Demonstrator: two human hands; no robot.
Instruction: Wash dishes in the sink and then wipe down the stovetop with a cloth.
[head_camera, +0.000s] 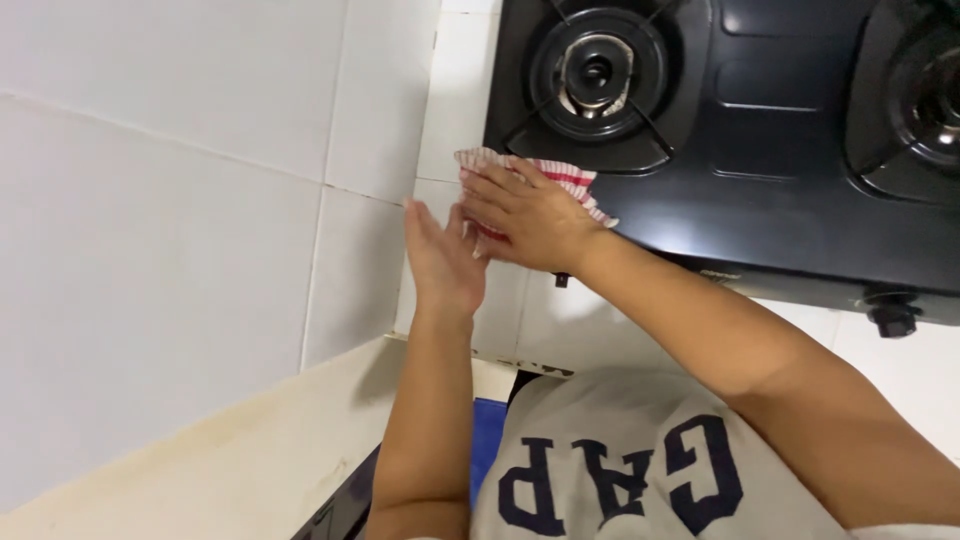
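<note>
My right hand (532, 215) presses flat on a red-and-white checked cloth (560, 175) at the near left corner of a black gas stove (780, 150). The cloth pokes out from under my fingers onto the stove's edge. My left hand (440, 262) is held flat, fingers together and pointing up, at the edge of the white tiled counter (460, 90), just left of my right hand and touching the cloth's side. It holds nothing.
The stove has a left burner (597, 72) and a right burner (925, 100), with a black knob (893, 318) at its front right. White wall tiles (180, 200) stand to the left. A cream floor (220, 470) lies below.
</note>
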